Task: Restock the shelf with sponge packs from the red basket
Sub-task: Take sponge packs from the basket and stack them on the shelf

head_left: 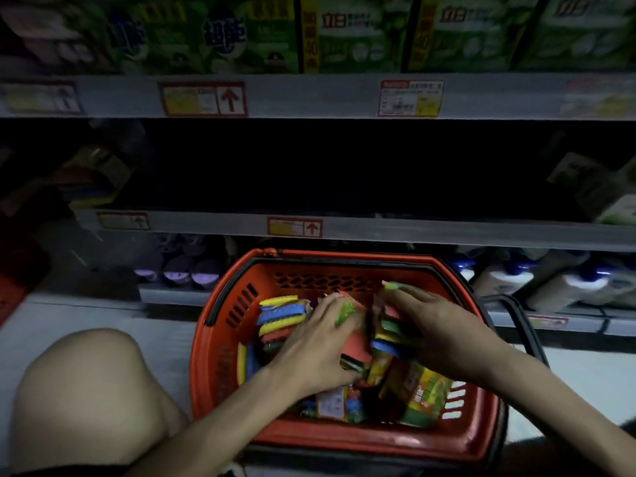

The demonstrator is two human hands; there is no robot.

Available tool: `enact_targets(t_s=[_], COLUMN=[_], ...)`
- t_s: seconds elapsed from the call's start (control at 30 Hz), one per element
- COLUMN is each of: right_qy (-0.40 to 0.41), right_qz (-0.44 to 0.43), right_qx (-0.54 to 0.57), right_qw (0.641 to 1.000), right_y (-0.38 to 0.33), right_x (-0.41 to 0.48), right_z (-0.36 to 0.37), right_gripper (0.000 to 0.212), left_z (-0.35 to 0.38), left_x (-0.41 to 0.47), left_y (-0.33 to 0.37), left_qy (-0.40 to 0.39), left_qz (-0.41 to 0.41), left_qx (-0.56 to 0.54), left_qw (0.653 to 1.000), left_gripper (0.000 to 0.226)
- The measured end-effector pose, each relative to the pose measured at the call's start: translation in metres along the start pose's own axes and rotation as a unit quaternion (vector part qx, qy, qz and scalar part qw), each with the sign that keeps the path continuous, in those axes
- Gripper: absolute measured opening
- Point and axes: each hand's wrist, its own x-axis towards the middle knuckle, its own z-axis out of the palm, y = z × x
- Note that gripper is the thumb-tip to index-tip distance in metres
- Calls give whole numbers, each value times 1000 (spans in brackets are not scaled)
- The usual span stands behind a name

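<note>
The red basket (213,339) stands on the floor before the shelves, filled with several sponge packs in yellow, blue, red and green. Both hands reach into it. My left hand (320,335) grips a sponge pack with a red face (354,342) near the basket's middle. My right hand (433,321) grips another sponge pack (389,342) just to the right, fingers curled over its top. More sponge packs lie at the left (280,315) and near the front (423,390). The middle shelf (447,230) above the basket is dark, and its middle span looks bare.
Green detergent boxes (358,32) fill the top shelf. Stacked sponges (93,180) sit at the middle shelf's left end, white packs (616,201) at its right. Bottles (564,280) and purple-lidded containers (192,270) line the lowest shelf. My bare knee (89,390) is left of the basket.
</note>
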Motion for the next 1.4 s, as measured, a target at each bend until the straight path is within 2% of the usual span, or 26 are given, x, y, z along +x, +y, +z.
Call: enact_targets(t_s=[0.13,0.23,0.33,0.5,0.6,0.7,0.77,0.83,0.93,1.0,1.1,1.17,1.23,1.27,1.37,1.4], right_qy=[66,145,218,257,254,209,191,179,193,207,216,227,250,267,318,324], right_qz=[27,58,64,62,74,115,120,110,103,98,81,103,137,147,152,146], right_qx=[-38,-5,42,99,95,99,175,293,440,492,577,627,645,644,588,588], right_qw=[997,988,973,959,960,966,958,933,871,840,784,738,709,702,729,727], right_y=[-12,-16,-23,-28,-33,-39,-44,-50,-56,-63,-74,-76,-74,-75,-80,-82], right_x=[-20,-38,-50,-52,-39,-24,-13,-3,10,15,19,24,30,33,38,39], right_z=[-1,2,1,-8,-14,-12,-9,-7,-8,-8,-6,-5,-3,-2,-1,-3], right_gripper=[95,93,86,89,88,89,86,82,86,85,61,37,26,23,20,22], left_z=[1,-5,-22,-60,-71,-81,-89,-98,-111,-117,-113,-105,-99,-97,-97,-98], left_x=[-11,-25,-39,-50,-50,-50,-49,-48,-47,-48,-49,-50,-51,-51,-49,-47], left_y=[29,38,40,39,22,0,-12,-19,-32,-37,-37,-30,-22,-20,-20,-21], left_qy=[57,103,129,184,225,245,248,244,239,227,218,222,235,239,256,265], left_qz=[-57,-86,-112,-151,-174,-200,-188,-169,-156,-143,-111,-87,-73,-70,-80,-85], left_qx=[-92,-163,-215,-292,-389,-514,-569,-592,-604,-605,-603,-593,-558,-556,-602,-609], left_qw=[992,977,961,926,876,797,761,749,744,750,759,769,792,793,752,743], left_gripper=[103,111,108,95,84,61,53,49,41,49,63,68,73,72,55,48])
